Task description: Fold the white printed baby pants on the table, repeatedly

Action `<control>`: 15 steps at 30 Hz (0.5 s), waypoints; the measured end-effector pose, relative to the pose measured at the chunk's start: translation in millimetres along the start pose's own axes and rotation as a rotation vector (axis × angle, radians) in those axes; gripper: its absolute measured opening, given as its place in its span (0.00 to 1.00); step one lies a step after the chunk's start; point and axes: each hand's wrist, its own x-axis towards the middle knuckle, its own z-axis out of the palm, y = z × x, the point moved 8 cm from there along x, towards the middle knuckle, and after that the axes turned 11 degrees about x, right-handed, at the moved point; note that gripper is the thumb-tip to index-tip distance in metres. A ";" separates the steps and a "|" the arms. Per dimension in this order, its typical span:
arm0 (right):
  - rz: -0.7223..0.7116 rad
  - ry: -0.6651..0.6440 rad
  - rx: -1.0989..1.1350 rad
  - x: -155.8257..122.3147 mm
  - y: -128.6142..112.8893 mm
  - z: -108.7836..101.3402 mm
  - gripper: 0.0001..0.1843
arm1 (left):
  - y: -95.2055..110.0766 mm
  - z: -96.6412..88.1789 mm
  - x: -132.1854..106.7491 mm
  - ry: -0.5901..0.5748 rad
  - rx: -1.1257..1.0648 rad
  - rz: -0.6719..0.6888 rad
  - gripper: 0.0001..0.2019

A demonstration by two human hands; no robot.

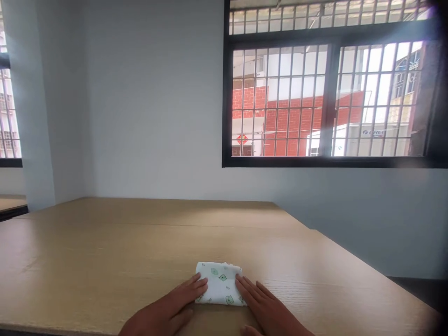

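Observation:
A white cloth (220, 284) with small green animal prints lies folded into a flat rectangle near the front of the wooden table. My left hand (175, 301) rests at its left side, fingertips on the cloth's edge and the thumb apart on the tabletop. On the opposite side, my right hand (262, 301) lays its stretched fingers over the right edge. Neither hand grips the cloth; both lie flat. Part of the right thumb shows at the bottom of the view.
The light wooden table (115, 261) reaches back to a pale wall (157, 102), with a seam across it. Its right edge slants toward the lower right corner. A barred window (280, 102) with a dark frame is at the upper right, and a pillar (42, 102) stands at the left.

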 end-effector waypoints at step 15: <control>-0.028 0.199 0.121 108.6 7.6 -45.0 0.08 | -8.5 -32.2 118.6 -0.070 -0.073 0.033 0.24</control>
